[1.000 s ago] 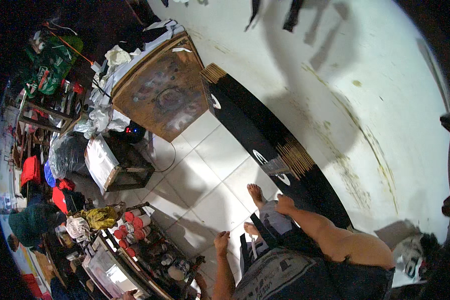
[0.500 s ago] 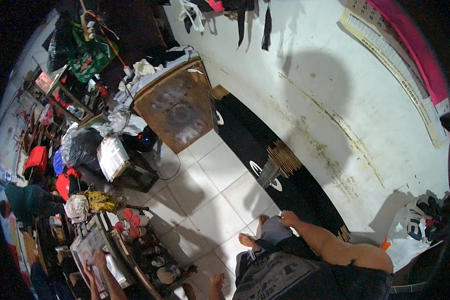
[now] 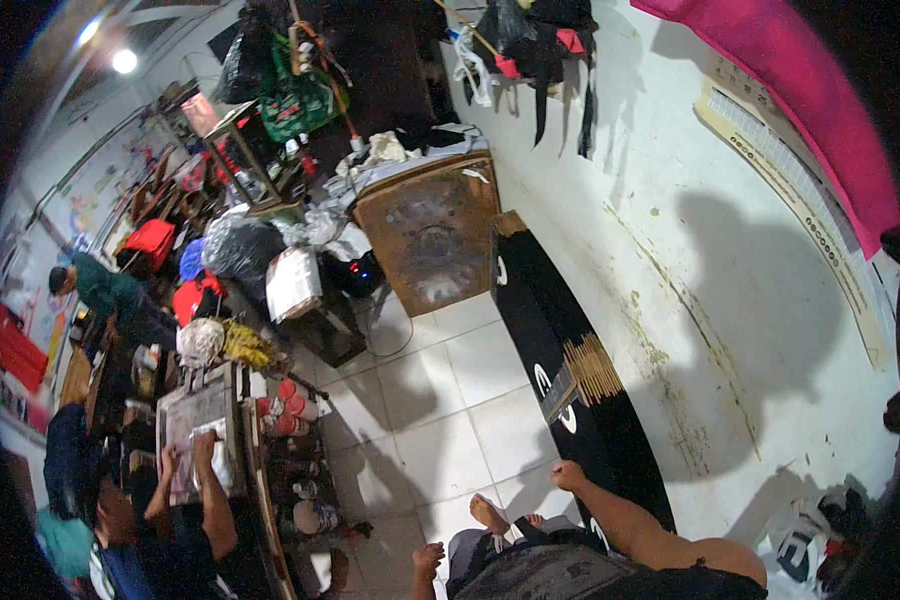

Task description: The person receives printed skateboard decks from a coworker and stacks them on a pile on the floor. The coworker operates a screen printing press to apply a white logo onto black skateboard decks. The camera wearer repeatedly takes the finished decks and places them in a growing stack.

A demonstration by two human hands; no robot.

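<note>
My right hand (image 3: 567,475), fingers curled closed, hangs beside the near end of a long black cloth-covered stack (image 3: 635,455) along the wall. No object shows in it. White rounded prints mark the stack's side, and thin brown board edges (image 3: 592,368) stick out midway. A small dark flat piece (image 3: 558,395) leans near those prints. Low in the view, my left hand (image 3: 428,558) hangs over the tiled floor, its fingers curled, with nothing visible inside. Both hands are apart from the stack.
At left, a person's hands (image 3: 203,455) work over a framed screen (image 3: 170,420) on a bench. Red-lidded jars (image 3: 295,400) and bottles line a shelf beside it. A stained wooden board (image 3: 430,240) stands ahead. A second person (image 3: 105,290) is farther back. White bag (image 3: 795,545) at right.
The view has swung up and left, showing more of the room and both other people. My right hand has come away from the stack's edge.
</note>
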